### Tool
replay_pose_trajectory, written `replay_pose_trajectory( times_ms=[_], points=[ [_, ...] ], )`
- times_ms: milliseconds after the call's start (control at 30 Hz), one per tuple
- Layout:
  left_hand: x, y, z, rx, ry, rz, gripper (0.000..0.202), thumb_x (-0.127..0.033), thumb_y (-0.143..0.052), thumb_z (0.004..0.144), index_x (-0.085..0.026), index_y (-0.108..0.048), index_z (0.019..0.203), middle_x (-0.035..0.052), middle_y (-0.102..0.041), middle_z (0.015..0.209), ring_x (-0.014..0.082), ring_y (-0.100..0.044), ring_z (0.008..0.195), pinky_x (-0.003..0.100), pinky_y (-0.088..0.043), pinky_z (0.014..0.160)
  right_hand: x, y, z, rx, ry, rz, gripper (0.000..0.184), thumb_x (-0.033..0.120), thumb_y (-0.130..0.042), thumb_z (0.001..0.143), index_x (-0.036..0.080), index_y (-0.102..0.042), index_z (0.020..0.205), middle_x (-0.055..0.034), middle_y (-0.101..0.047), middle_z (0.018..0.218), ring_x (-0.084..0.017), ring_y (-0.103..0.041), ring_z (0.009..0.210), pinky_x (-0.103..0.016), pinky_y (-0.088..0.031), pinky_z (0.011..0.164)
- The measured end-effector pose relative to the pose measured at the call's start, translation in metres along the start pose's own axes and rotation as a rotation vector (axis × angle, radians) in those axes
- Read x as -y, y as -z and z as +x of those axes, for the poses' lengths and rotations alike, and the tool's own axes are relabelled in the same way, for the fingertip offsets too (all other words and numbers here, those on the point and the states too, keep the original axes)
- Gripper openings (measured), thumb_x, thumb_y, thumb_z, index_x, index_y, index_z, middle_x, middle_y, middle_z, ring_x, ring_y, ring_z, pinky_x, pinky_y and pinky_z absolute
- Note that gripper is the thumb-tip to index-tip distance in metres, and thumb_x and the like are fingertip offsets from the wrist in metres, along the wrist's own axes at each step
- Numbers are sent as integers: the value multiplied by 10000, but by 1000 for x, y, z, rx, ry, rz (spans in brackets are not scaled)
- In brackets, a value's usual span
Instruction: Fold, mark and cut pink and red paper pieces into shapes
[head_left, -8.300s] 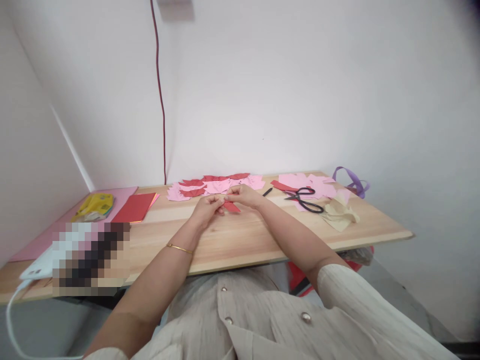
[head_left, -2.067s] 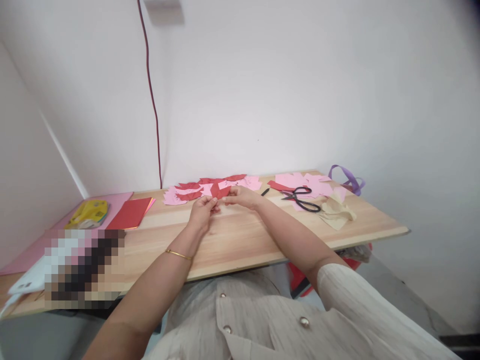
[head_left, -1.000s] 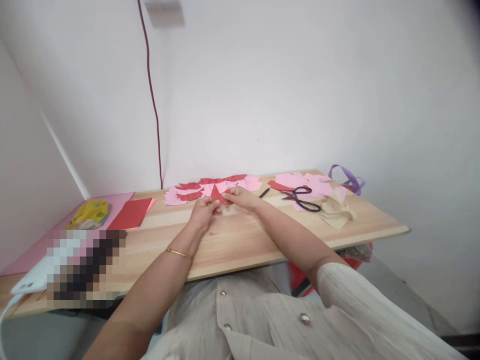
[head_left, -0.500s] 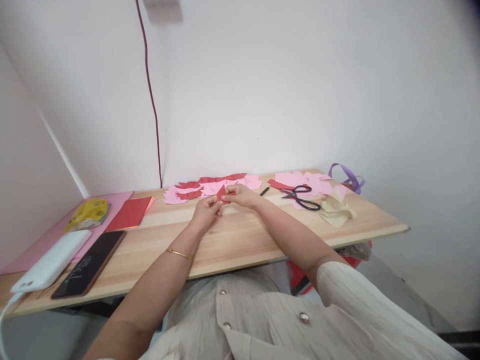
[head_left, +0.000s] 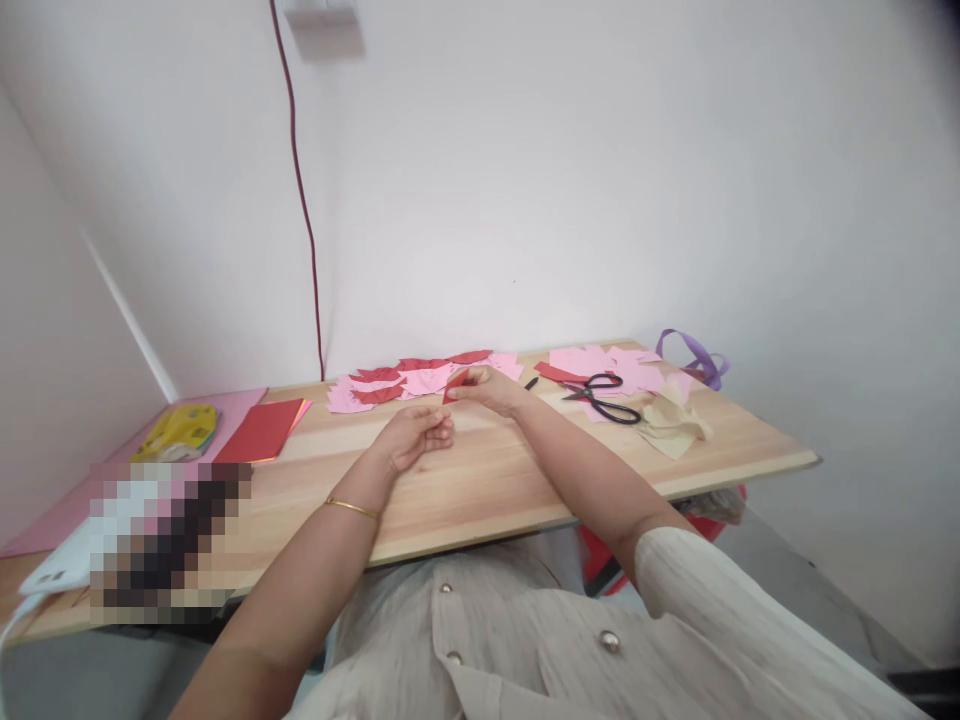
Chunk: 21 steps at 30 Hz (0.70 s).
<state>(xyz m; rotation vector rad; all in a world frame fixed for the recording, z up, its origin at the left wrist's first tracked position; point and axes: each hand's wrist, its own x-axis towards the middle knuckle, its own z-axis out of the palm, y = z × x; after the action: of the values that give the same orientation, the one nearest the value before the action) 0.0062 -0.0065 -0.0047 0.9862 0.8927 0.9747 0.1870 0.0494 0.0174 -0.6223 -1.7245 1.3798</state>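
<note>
My right hand [head_left: 489, 391] pinches a small folded piece of red paper [head_left: 454, 384] between thumb and fingers, above the wooden table. Just to its left and a little nearer to me is my left hand [head_left: 416, 436], its fingers loosely curled with nothing visible in them. It is apart from the red piece. Behind both hands lies a row of pink cut paper pieces [head_left: 426, 381] and red cut paper pieces [head_left: 379, 395]. A dark pen-like stick [head_left: 532, 384] lies beyond my right wrist, partly hidden.
Black-handled scissors [head_left: 604, 398] lie at the right among pink scraps [head_left: 583, 360], beside crumpled beige paper [head_left: 673, 422] and a purple ribbon [head_left: 697, 355]. A red paper stack [head_left: 262, 430], a yellow packet [head_left: 176, 430] and a white power bank [head_left: 56, 570] are left. The wall stands behind.
My left hand has let go of the red paper and drawn slightly down and left. My right hand keeps the paper, which is now turned more edge-on.
</note>
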Motion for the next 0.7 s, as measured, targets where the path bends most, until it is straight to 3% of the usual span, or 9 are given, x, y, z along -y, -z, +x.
replay_pose_trajectory(
  times_ms=[100, 200, 300, 400, 533, 600, 700],
  points=[
    [-5, 0, -3, 15, 181, -184, 219, -328, -662, 777, -111, -654, 806, 83, -652, 725, 117, -594, 586, 296, -533, 647, -2, 5, 1, 81, 78, -11, 223, 328, -776, 644, 169, -679, 766, -13, -649, 828, -134, -595, 823, -304, -459, 835],
    [-8, -2, -5, 59, 241, -268, 153, -267, -652, 793, -117, -653, 822, 55, -629, 665, 88, -564, 534, 213, -489, 536, -3, 7, 1, 219, 128, -78, 201, 329, -762, 671, 176, -697, 784, -43, -633, 979, -158, -581, 957, -329, -436, 904],
    [-9, -3, -6, 39, 144, -278, 95, -140, -678, 741, -136, -637, 827, 16, -604, 640, 61, -533, 507, 181, -470, 522, -2, 9, 0, 263, 150, -150, 200, 313, -754, 688, 193, -712, 842, -61, -567, 1199, -189, -503, 1161, -336, -388, 988],
    [-6, -3, -4, 3, -27, -218, 105, -140, -688, 724, -142, -612, 796, 3, -597, 655, 62, -540, 530, 207, -509, 593, -3, 14, 1, 120, 153, -141, 300, 326, -739, 704, 230, -688, 984, -48, -536, 1269, -186, -491, 1186, -325, -388, 988],
    [-2, 0, 3, -104, -164, -131, 159, -169, -726, 684, -136, -598, 773, 6, -619, 700, 74, -570, 574, 235, -529, 643, -5, 17, 4, -116, 43, -2, 348, 459, -617, 797, 213, -627, 1044, -58, -636, 1067, -151, -602, 948, -313, -457, 866],
    [-1, 0, 5, -149, -205, -112, 192, -181, -749, 656, -136, -602, 770, 5, -626, 700, 81, -581, 579, 244, -531, 640, -4, 13, 4, -109, -21, 27, 360, 493, -599, 801, 185, -624, 985, -54, -658, 937, -141, -615, 851, -298, -472, 806],
    [1, 0, 6, -172, -239, -89, 228, -200, -777, 615, -133, -599, 740, 16, -647, 713, 98, -600, 598, 267, -536, 652, 0, 2, 1, 14, -39, -24, 332, 407, -728, 699, 163, -626, 899, -33, -664, 855, -138, -610, 812, -283, -471, 786]
  ],
)
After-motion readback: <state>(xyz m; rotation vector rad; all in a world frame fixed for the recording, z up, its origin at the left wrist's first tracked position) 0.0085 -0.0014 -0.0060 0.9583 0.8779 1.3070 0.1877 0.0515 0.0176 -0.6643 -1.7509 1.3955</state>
